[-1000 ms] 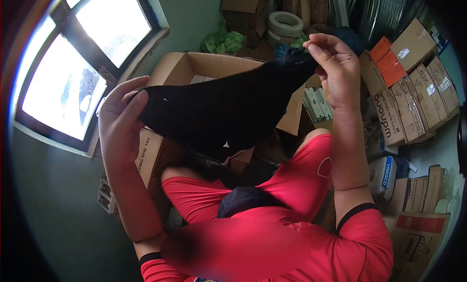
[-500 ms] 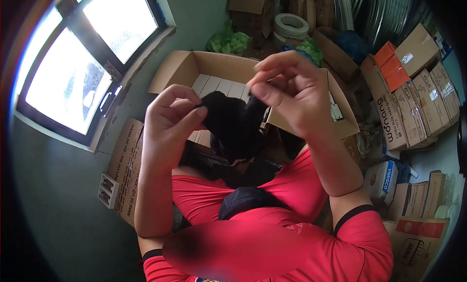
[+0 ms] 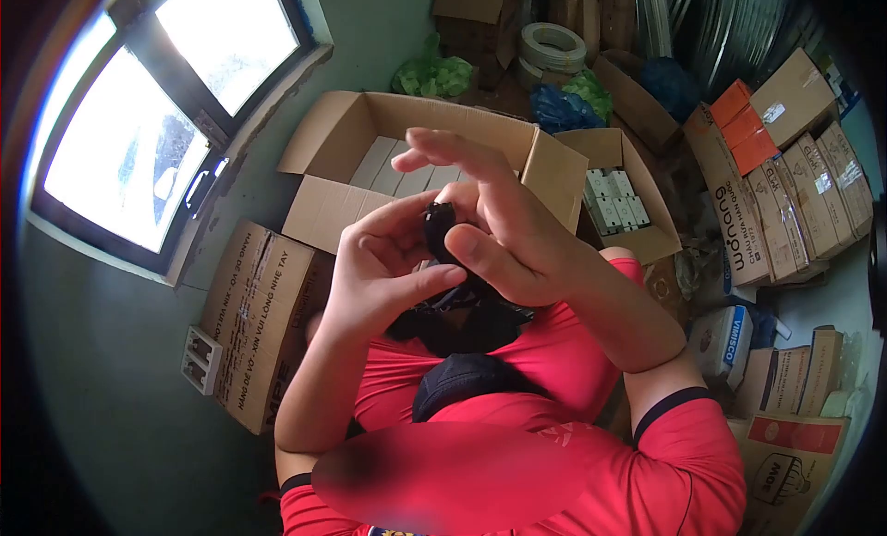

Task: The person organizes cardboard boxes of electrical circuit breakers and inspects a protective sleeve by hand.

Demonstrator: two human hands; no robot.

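Note:
A black plastic bag (image 3: 485, 322), crumpled and partly shiny, hangs in front of my lap. Its upper end is gathered into a narrow twist between my two hands. My left hand (image 3: 374, 268) is closed round this gathered part, thumb in front and fingers curled behind. Close against the twist on the other side is my right hand (image 3: 504, 226), its index finger stretched out and its thumb apart. Whether the right hand's lower fingers touch the bag is partly hidden. What the bag holds, if anything, cannot be seen.
Ahead stands a large open carton (image 3: 337, 129) with white boxes (image 3: 379, 166) inside. Right of it, a smaller carton (image 3: 661, 245) contains white switch-like parts (image 3: 614, 203). A closed carton (image 3: 249, 333) leans by the left wall. Stacked boxes (image 3: 795, 203) line the right side.
The black bag was stretched between both hands, pinched at two ends. Now my hands are together and lower, with its top bunched in the left hand and the right fingers spread.

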